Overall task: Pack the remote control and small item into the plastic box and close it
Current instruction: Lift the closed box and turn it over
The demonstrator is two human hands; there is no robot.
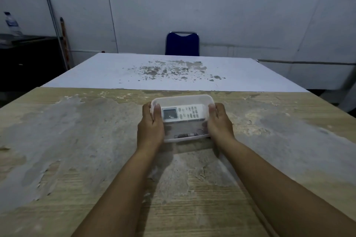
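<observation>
Both hands, left hand (151,123) and right hand (219,121), clasp the plastic box (183,100) holding the remote control (183,113); closing seems underway, pressing its edges likely next.

No text, brand, number or sign can be read anywhere in the frame. Markings are seen on the buttons and the small screen of the remote control (182,113) at the centre of the frame, but they are too small and blurred to be made out. A dark band is seen on the small item (185,135) just below it, and a blue label on the water bottle (12,23) at the upper left; neither is legible.
</observation>
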